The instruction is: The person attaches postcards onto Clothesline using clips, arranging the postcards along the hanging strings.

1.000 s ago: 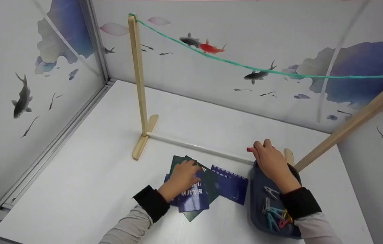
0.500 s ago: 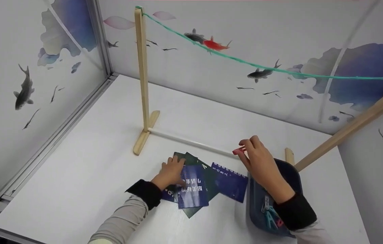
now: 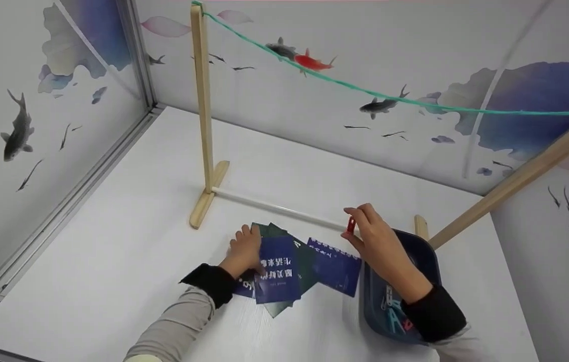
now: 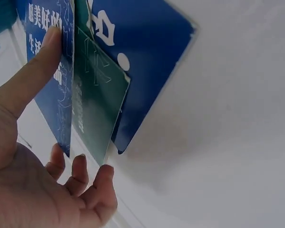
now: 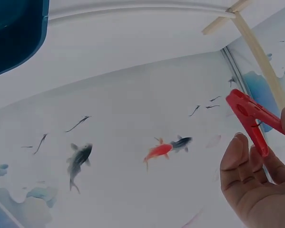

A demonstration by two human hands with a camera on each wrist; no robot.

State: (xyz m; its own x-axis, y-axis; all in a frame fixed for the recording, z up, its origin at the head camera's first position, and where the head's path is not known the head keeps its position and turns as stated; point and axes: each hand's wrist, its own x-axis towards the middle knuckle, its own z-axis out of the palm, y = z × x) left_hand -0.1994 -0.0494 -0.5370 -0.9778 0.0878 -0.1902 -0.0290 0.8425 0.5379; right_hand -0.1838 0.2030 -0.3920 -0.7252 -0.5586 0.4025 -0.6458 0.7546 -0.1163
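Observation:
In the head view my left hand [image 3: 246,251] grips the left edge of a blue card [image 3: 278,271] with white lettering. The left wrist view shows my thumb on the face of this card [image 4: 47,90], which stands tilted up, and my fingers curled by its lower edge. Beneath it lie dark green cards [image 3: 307,274] and another blue card [image 4: 147,57]. My right hand [image 3: 382,246] pinches a red clothespin [image 3: 351,224] between thumb and fingers, above the far end of a dark blue bin [image 3: 371,306]. In the right wrist view the clothespin [image 5: 247,114] points away from the fingers.
A separate blue card [image 3: 337,266] lies beside the bin, which holds several coloured clothespins [image 3: 395,319]. Behind the cards stands a wooden frame [image 3: 202,100] with a white bottom rod [image 3: 274,207] and a green cord [image 3: 339,90] strung across the top.
My left hand has shifted left, from over the stack to the blue card's left edge, which it now grips. The right hand has moved left from the bin with the red clothespin, now turned upright.

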